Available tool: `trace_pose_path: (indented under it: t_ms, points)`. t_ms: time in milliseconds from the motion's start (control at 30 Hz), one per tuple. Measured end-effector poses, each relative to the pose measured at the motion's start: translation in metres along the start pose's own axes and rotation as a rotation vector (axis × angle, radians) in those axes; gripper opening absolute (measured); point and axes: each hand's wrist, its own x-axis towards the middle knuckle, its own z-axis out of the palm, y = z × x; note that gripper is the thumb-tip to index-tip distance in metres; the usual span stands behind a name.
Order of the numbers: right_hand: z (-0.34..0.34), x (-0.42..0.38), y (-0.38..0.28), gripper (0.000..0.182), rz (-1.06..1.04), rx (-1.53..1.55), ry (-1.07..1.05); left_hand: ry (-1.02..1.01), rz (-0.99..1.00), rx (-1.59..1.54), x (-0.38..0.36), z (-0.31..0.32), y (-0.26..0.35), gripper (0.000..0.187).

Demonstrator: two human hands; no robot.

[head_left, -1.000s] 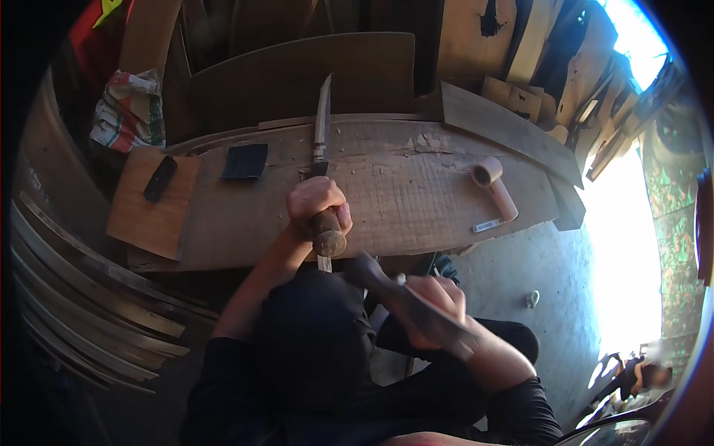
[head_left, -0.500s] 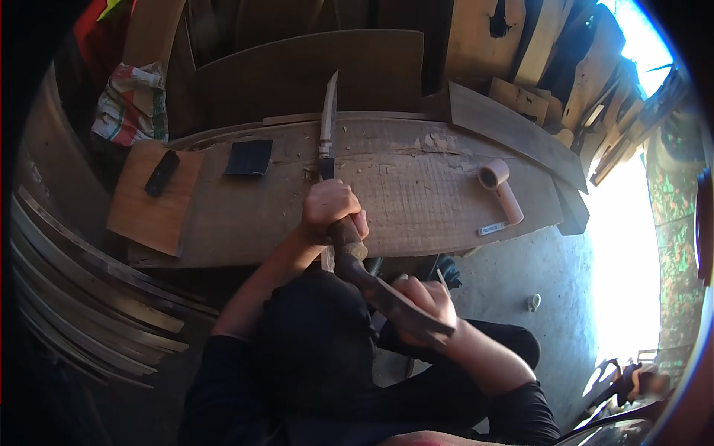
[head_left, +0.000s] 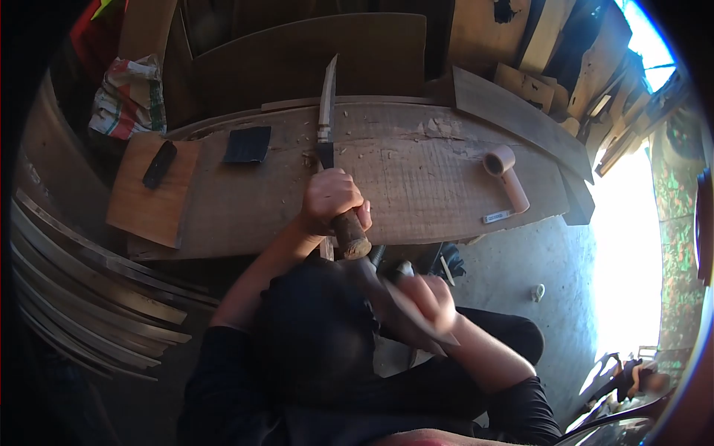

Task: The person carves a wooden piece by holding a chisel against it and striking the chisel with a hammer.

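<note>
My left hand [head_left: 333, 199] is closed around a wooden-handled chisel [head_left: 355, 239], its round butt facing me and its dark metal part showing beyond my fist. Under it, a narrow, notched wooden strip [head_left: 327, 97] with a slanted far end lies across the wide plank [head_left: 424, 197]. My right hand [head_left: 428, 301] grips a dark hammer-like tool [head_left: 405, 312] with a long, flat, flaring head. That head is smeared by motion, its near-left end just below the chisel butt. The tool's handle is mostly hidden in my fist.
On the plank are a black square sheet [head_left: 247, 145], a thin board [head_left: 152, 212] bearing a dark oblong block [head_left: 159, 165], a pinkish pipe fitting [head_left: 509, 178] and wood chips. Curved wooden strips [head_left: 104, 297] are stacked at left; boards [head_left: 587, 67] lean at the back right.
The hammer-like tool has drawn slightly back from the chisel butt. My left hand keeps its grip on the chisel. The whole view has shifted a little.
</note>
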Motion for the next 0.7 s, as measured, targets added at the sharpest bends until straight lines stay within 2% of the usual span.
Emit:
trace_pose_path:
  t_ms: [133,200,233,300,333,367,433,467,500,567,600,633,700]
  points:
    - [-0.005,0.000,-0.012,0.022,0.046,-0.188,-0.081,0.007,0.020,-0.005,-0.006,-0.002,0.001,0.019]
    - [-0.004,-0.007,-0.009,0.021,-0.239,0.395,0.133,-0.005,0.003,0.004,-0.007,-0.003,0.000,0.018]
    - [0.001,-0.011,-0.007,0.021,-0.231,0.400,0.134,-0.011,0.005,0.020,-0.006,-0.004,0.001,0.018]
    - [0.007,-0.006,0.002,0.019,0.037,-0.025,-0.010,-0.007,0.016,0.024,-0.010,-0.005,-0.001,0.017]
    - [0.009,-0.004,-0.002,0.021,0.150,-0.132,-0.114,-0.008,0.021,0.025,-0.011,-0.005,-0.003,0.017]
    - [0.003,-0.003,-0.009,0.021,0.146,-0.135,-0.108,-0.009,0.029,0.025,-0.009,-0.006,-0.002,0.017]
    - [-0.006,-0.006,-0.018,0.023,0.081,0.129,0.050,0.071,-0.030,-0.007,-0.010,-0.006,0.002,0.017]
    - [-0.002,-0.006,-0.014,0.024,-0.135,0.220,0.186,0.076,-0.050,0.002,-0.010,-0.006,0.002,0.016]
    - [-0.001,-0.005,-0.011,0.024,-0.124,0.227,0.182,0.073,-0.063,-0.001,-0.010,-0.007,0.004,0.016]
    - [-0.005,0.004,-0.006,0.024,-0.233,0.117,0.097,0.026,-0.056,0.011,-0.006,-0.008,0.005,0.016]
    - [0.007,0.000,-0.003,0.024,0.189,0.024,-0.093,0.032,-0.040,0.014,-0.005,-0.007,0.003,0.016]
    - [0.007,0.001,-0.004,0.025,0.191,-0.050,-0.145,0.041,-0.025,0.004,-0.008,-0.006,0.004,0.016]
    - [0.007,-0.001,-0.010,0.025,0.085,-0.012,-0.068,0.052,-0.009,0.000,-0.003,-0.007,-0.001,0.015]
